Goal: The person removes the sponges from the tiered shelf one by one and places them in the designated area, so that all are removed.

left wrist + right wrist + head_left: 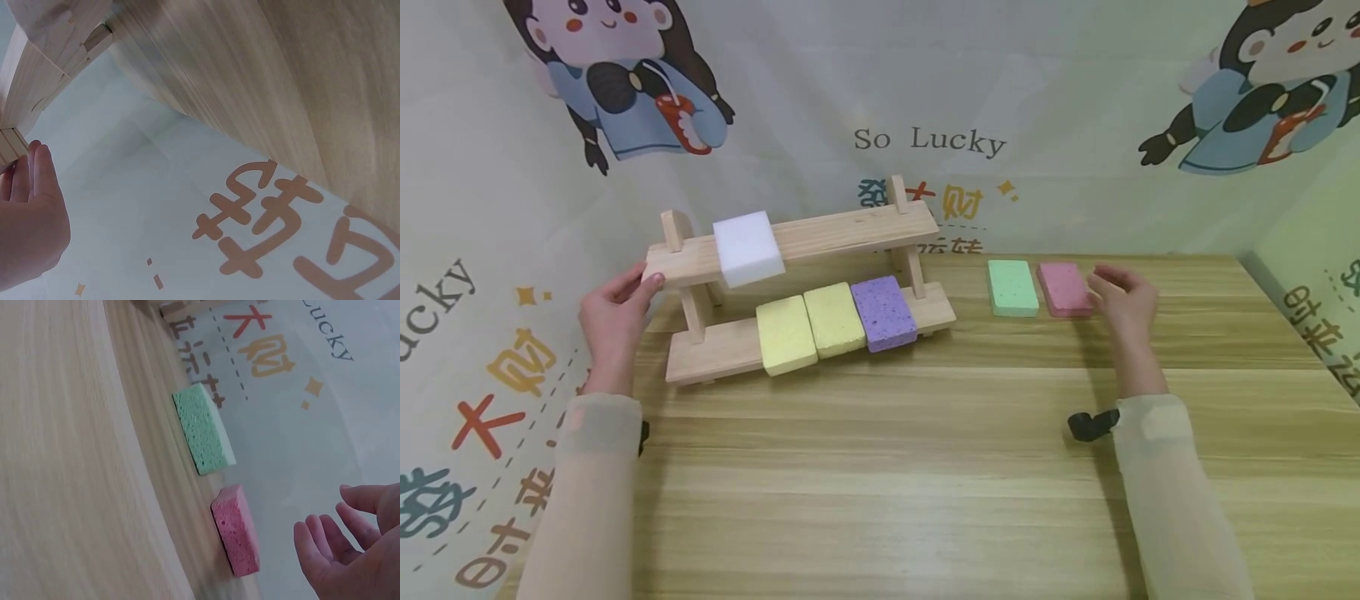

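My left hand (613, 325) grips the left end of the upper board of a two-tier wooden rack (842, 231), thumb in front and fingers behind. In the left wrist view, its fingers meet the board's end. A white sponge (748, 248) lies on the upper board. On the lower board two yellow sponges (786, 333) and a purple sponge (883, 312) sit side by side. My right hand (1127, 304) hovers just right of a pink sponge (1064, 289), its fingers loosely bent and holding nothing. A green sponge (203, 430) lies left of the pink one.
The rack stands at an angle on the back left of a wood-grain table (880, 475). A printed cloth (925, 75) hangs behind the table and along its sides. Black wrist devices (1092, 426) show by both sleeves.
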`<state>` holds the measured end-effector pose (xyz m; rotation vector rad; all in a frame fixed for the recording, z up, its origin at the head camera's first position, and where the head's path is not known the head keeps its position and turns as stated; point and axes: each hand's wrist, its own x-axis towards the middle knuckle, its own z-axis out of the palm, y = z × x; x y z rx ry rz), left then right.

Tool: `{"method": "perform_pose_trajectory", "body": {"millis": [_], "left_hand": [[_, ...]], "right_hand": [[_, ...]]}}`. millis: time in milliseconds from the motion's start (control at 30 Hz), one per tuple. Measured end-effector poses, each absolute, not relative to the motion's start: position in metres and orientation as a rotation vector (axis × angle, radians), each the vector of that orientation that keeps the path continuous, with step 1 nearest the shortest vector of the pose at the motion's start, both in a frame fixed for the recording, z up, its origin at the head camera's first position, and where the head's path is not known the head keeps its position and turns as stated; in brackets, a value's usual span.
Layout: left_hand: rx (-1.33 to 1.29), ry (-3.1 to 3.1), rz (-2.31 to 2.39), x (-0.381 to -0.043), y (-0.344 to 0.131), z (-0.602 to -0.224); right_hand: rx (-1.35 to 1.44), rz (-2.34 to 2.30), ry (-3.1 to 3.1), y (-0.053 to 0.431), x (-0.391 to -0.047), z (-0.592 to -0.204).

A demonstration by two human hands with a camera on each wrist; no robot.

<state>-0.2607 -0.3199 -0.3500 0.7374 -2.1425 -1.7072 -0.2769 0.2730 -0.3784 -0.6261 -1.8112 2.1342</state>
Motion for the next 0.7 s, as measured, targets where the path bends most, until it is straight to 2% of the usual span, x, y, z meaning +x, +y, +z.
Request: {"method": "perform_pose_trajectory", "body": {"millis": [700], "left_hand": [[0.748, -2.212, -1.616, -0.261, -0.321, -0.352]], "right_hand": [[-0.412, 2.156, -1.977, 0.221, -0.273, -0.363]]}}
